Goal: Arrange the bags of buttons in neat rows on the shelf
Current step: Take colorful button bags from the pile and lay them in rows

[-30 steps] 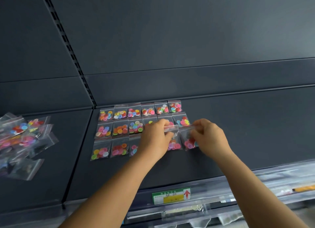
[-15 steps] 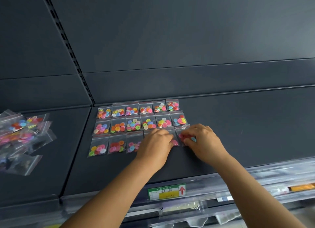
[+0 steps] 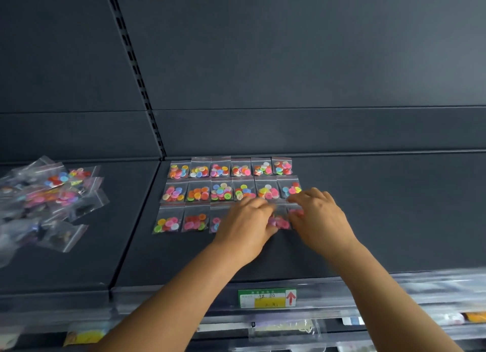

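Nearest us, shelf [image 3: 394, 220] front edge w/ a price tag [image 3: 267, 297]. Just past it our left hand [image 3: 246, 226] & right hand [image 3: 319, 220] sit on the front row's right end, fingers bent over pink-button bags [image 3: 281, 222]; can't tell if they pinch or just press. Front row [image 3: 181, 221] approx. done, then middle row [image 3: 223, 192] & back row [image 3: 231, 167] by the shelf's back edge, six bags each. Still left, we judge: loose pile [image 3: 50, 196] on the left-hand shelf.
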`<state>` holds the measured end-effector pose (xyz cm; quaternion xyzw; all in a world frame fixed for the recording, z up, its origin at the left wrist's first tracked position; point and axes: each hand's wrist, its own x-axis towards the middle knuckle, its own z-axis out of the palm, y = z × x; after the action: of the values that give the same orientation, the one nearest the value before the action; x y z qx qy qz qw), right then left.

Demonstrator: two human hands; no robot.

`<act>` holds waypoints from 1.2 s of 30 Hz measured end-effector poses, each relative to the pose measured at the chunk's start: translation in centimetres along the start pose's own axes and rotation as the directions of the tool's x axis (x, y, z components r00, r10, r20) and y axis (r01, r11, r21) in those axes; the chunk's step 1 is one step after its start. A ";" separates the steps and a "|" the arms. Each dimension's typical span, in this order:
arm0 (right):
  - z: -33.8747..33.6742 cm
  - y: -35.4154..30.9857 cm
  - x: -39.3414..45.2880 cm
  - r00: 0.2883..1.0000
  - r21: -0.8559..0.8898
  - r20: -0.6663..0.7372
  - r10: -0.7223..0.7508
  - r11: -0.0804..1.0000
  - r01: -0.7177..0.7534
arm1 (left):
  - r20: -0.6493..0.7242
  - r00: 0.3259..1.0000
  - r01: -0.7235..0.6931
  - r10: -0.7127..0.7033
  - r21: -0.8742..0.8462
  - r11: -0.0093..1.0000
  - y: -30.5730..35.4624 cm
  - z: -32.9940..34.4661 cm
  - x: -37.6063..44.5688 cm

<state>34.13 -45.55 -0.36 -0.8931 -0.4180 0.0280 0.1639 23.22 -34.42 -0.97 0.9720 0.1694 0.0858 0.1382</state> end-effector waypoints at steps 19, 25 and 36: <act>6.5 -22.9 5.9 0.930 0.061 0.107 -0.353 0.936 0.348 | -0.161 0.934 0.340 -0.320 0.119 0.933 -20.3 -9.9 -9.4; 9.8 -30.4 7.5 0.925 0.091 0.141 -0.353 0.935 0.343 | -0.158 0.925 0.367 -0.345 0.139 0.920 -28.2 -12.3 -11.9; 13.4 -36.9 10.7 0.949 0.119 0.237 -0.207 0.976 0.183 | -0.106 0.919 0.393 -0.380 0.146 0.908 -37.7 -13.6 -13.0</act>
<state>11.32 -11.80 -0.45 -0.8280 -0.5197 0.1430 0.1546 -3.29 -1.68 -0.84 0.9233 0.3701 0.0789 0.0654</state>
